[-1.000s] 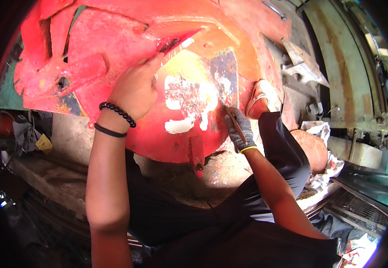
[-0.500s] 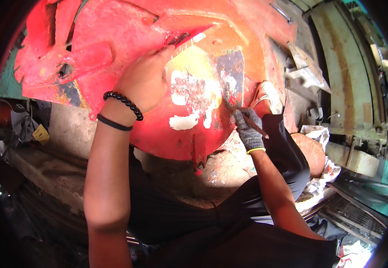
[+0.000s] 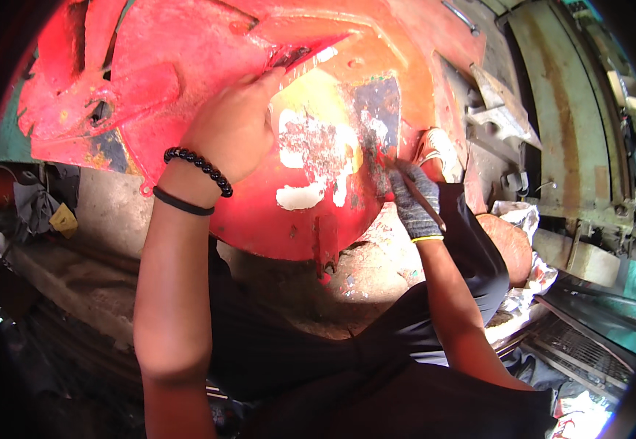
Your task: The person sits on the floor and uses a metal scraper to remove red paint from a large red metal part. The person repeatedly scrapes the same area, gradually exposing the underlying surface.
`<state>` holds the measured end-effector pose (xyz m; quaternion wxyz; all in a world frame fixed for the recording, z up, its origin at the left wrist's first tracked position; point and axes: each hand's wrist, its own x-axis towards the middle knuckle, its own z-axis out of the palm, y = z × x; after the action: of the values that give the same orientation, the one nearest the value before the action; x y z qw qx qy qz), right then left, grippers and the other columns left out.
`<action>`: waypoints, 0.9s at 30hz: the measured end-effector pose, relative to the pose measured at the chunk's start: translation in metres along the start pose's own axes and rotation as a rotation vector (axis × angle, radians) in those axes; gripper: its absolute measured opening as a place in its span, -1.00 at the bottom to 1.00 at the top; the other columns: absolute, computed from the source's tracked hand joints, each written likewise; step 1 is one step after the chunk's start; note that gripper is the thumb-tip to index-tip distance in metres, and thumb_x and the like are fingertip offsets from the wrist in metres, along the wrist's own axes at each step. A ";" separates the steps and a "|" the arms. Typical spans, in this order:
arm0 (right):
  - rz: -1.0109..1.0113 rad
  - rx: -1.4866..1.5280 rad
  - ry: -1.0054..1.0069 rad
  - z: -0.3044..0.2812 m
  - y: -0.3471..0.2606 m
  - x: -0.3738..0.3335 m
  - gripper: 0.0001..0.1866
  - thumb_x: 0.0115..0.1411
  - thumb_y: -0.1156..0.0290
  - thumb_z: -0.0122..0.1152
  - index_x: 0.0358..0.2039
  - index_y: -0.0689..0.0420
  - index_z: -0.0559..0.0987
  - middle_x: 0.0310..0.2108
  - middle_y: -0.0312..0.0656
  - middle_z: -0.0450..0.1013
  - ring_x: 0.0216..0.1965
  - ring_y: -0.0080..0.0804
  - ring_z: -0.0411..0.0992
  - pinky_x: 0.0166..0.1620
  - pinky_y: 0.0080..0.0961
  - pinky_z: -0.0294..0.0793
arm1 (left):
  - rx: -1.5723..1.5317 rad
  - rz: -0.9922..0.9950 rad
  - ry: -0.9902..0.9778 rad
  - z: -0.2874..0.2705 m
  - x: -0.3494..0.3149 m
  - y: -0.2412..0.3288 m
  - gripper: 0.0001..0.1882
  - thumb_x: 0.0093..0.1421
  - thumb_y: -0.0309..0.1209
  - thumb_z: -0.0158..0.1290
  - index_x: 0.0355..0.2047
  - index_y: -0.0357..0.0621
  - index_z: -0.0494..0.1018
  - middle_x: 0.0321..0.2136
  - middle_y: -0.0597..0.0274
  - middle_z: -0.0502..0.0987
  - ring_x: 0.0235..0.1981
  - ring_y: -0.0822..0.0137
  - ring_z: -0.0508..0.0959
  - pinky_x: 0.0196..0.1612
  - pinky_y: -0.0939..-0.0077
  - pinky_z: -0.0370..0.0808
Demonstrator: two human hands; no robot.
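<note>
A large red-painted metal part (image 3: pixel 274 227) fills the space before me, with worn white, yellow and dark patches on its face. My left hand (image 3: pixel 234 128), bare and wearing a black bead bracelet (image 3: pixel 199 170), rests on it, fingers closed at the raised edge beside a slot (image 3: pixel 289 56); the fingertips are partly hidden. In a grey knitted glove, my right hand (image 3: pixel 413 201) grips a thin, brown-handled tool (image 3: pixel 426 203) at the part's right rim. Its working end lies by the dark, scraped patch (image 3: pixel 376 146), too indistinct to name the tool's kind.
My shod foot (image 3: pixel 439 150) is just beyond the right glove. A round wooden block (image 3: pixel 504 249) and crumpled silvery wrapping (image 3: pixel 519 219) lie to the right, near a long metal beam (image 3: pixel 545 110). Dark cloth (image 3: pixel 36 205) hangs at the left.
My right hand and its tool have shifted slightly up and right along the rim, the tool now at a steeper angle. My left hand stays at the same edge.
</note>
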<state>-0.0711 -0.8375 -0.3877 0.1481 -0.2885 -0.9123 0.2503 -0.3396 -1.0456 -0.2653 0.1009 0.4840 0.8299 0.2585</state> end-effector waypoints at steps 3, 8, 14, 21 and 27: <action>-0.088 0.007 0.042 0.002 -0.001 0.000 -0.68 0.32 0.24 0.08 0.00 0.11 0.56 -0.17 -0.05 0.57 -0.20 -0.07 0.56 -0.14 -0.33 0.54 | -0.050 -0.032 -0.016 -0.002 0.000 0.003 -0.52 0.26 -0.53 -0.16 0.21 -0.28 0.27 0.07 -0.23 0.42 0.10 -0.12 0.42 0.16 0.17 0.35; -0.093 -0.199 -0.149 0.019 -0.003 0.001 -0.68 0.31 0.25 0.05 0.02 0.05 0.53 -0.23 0.00 0.54 -0.25 0.03 0.52 -0.23 -0.20 0.52 | -0.036 -0.003 -0.006 -0.003 0.002 0.002 -0.52 0.27 -0.52 -0.16 0.21 -0.27 0.26 0.08 -0.22 0.41 0.10 -0.12 0.41 0.16 0.16 0.35; -0.143 0.118 0.089 0.001 -0.003 0.002 -0.73 0.32 0.33 0.08 -0.03 0.14 0.56 -0.13 0.00 0.55 -0.14 -0.08 0.55 -0.10 -0.34 0.54 | -0.023 -0.026 -0.026 -0.001 -0.001 0.000 -0.51 0.26 -0.53 -0.16 0.22 -0.28 0.25 0.07 -0.23 0.41 0.11 -0.12 0.39 0.16 0.16 0.34; -0.199 -0.028 -0.096 0.020 0.001 0.000 -0.70 0.30 0.30 0.05 0.00 0.06 0.55 -0.20 -0.02 0.55 -0.20 -0.01 0.53 -0.16 -0.21 0.53 | -0.005 -0.042 -0.024 0.000 0.002 0.002 -0.51 0.25 -0.54 -0.17 0.22 -0.28 0.25 0.06 -0.23 0.42 0.09 -0.13 0.41 0.15 0.14 0.36; 0.007 0.111 -0.003 0.003 0.006 -0.007 -0.70 0.31 0.26 0.09 -0.03 0.09 0.58 -0.18 -0.03 0.57 -0.19 -0.08 0.56 -0.16 -0.33 0.56 | -0.031 -0.026 -0.022 0.000 -0.001 0.003 -0.51 0.23 -0.56 -0.16 0.20 -0.30 0.26 0.05 -0.25 0.42 0.08 -0.14 0.42 0.14 0.15 0.36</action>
<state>-0.0646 -0.8385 -0.3947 0.1618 -0.2828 -0.8961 0.3015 -0.3365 -1.0455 -0.2641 0.1206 0.4745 0.8308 0.2646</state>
